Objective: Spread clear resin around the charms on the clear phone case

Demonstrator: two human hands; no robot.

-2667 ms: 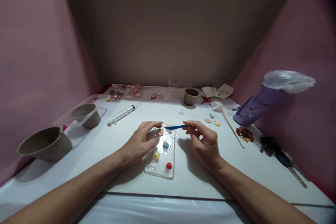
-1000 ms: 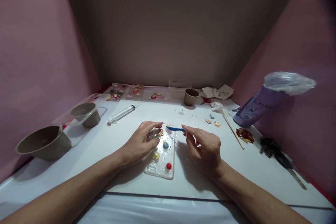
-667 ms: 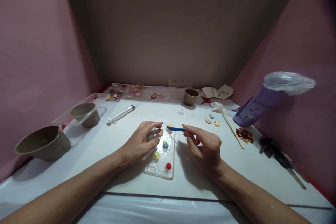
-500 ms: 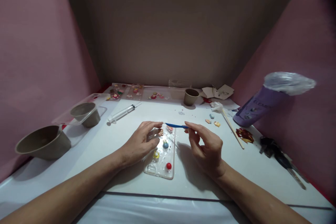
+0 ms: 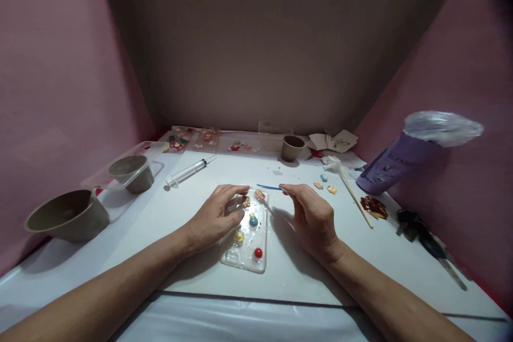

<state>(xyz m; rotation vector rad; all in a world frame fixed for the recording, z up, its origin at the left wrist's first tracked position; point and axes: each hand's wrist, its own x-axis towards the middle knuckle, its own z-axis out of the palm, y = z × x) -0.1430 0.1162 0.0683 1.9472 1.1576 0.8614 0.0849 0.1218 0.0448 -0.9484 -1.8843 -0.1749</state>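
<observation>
A clear phone case (image 5: 250,248) lies on the white board, with small charms stuck on it. Among them are a red ball (image 5: 258,253), a blue figure (image 5: 253,220), a yellow one (image 5: 239,236), a brown bear shape (image 5: 246,201) and a pink-rimmed oval (image 5: 260,194). My left hand (image 5: 218,216) curves round the case's upper left side, fingertips by its far edge and thumb at its left part. My right hand (image 5: 315,216) pinches a slim blue plastic stick (image 5: 269,187), which points left just beyond the case's far edge.
A syringe (image 5: 188,173) lies at left, near two brown cups (image 5: 66,219). Another cup (image 5: 293,148) stands behind. Loose charms (image 5: 331,189), a wooden stick (image 5: 356,197), a reddish-brown smear (image 5: 373,207), a purple tumbler (image 5: 395,163) and black-handled tools (image 5: 428,243) lie right.
My right hand has turned slightly and moved a little left, and the blue stick has risen away from the pink-rimmed oval and now shows its thin edge. My left hand keeps its place.
</observation>
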